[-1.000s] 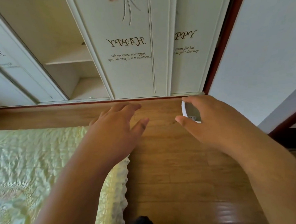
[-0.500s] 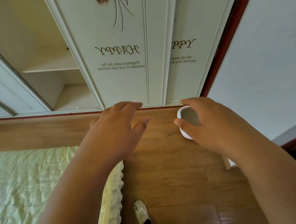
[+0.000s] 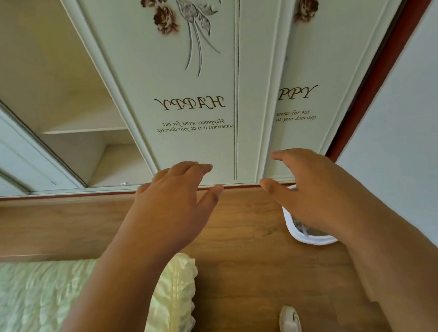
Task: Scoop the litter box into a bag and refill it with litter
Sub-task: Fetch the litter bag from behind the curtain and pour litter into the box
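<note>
Nearest us we note a pale shoe (image 3: pixel 289 322) on the brown wooden plank floor (image 3: pixel 245 279) beside the pale green quilted bedspread (image 3: pixel 29 305). Both arms reach forward: the left hand (image 3: pixel 174 204) and right hand (image 3: pixel 314 193) hover with fingers spread wide, holding nothing, apparently readied for a two-handed pickup. The white rounded plastic litter container (image 3: pixel 304 235) sits on the floor beneath the right hand, before the cream sliding wardrobe doors (image 3: pixel 195 90); contact cannot be told.

right hand (image 3: pixel 314 193) hides most of white tub (image 3: pixel 297 234) | contents unclear | shoe (image 3: pixel 289 322) cut by btm edge
</note>
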